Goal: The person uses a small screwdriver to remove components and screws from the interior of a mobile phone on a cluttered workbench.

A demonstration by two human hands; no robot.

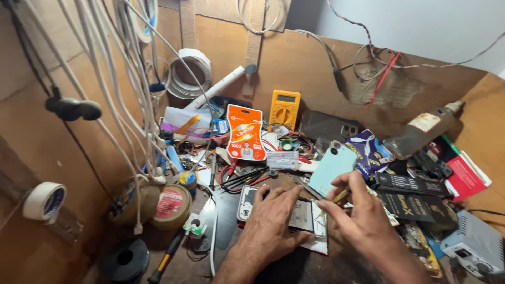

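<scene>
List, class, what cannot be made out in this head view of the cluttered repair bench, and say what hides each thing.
- Opened phone: its middle is covered by the left hand.
- Yellow-handled tool: its tip is hidden behind the right hand.
- Hammer: cut off by the bottom edge.
- Grey box: its front controls are too small to read.
- Tape roll: blurred near the left edge.
</scene>
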